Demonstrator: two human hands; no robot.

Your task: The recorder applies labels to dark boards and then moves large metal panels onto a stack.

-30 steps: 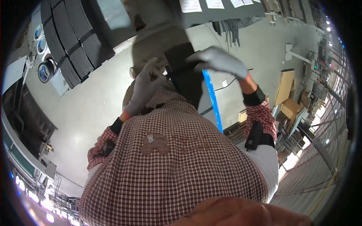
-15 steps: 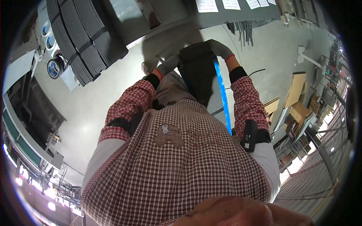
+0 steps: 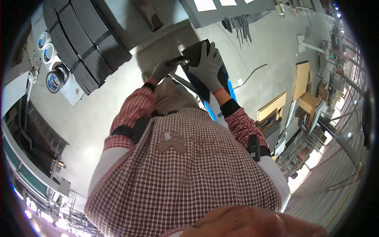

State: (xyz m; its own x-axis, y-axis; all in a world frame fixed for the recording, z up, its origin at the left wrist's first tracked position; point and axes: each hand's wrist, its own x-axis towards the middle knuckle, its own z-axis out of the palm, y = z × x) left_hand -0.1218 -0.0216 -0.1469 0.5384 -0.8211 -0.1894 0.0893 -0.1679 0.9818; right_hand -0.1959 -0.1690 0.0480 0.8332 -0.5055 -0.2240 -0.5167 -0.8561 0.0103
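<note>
My right hand (image 3: 208,67), in a grey glove with a red cuff, lies with fingers spread on a black sheet-like piece (image 3: 193,53). The piece rests on a narrow blue-edged support (image 3: 233,90), and I cannot tell whether it is one sheet or several. To its left, my left hand (image 3: 160,72), also gloved, is closed round a slim dark object (image 3: 176,61) with a small shiny end beside the piece's left edge. The kind of that object is not clear.
Strapped bundles of dark ribbed strips (image 3: 85,39) stand at the far left, beside several tape rolls (image 3: 54,81). Dark thin strips (image 3: 241,27) hang from a grey table (image 3: 233,11) with papers. Cardboard pieces (image 3: 272,106) lean at the right; a dark cord (image 3: 256,73) is on the floor.
My right hand has moved from the piece's far right corner onto its top, fingers spreading. My left hand has shifted slightly left, and the dark object now shows in it. The view has turned slightly.
</note>
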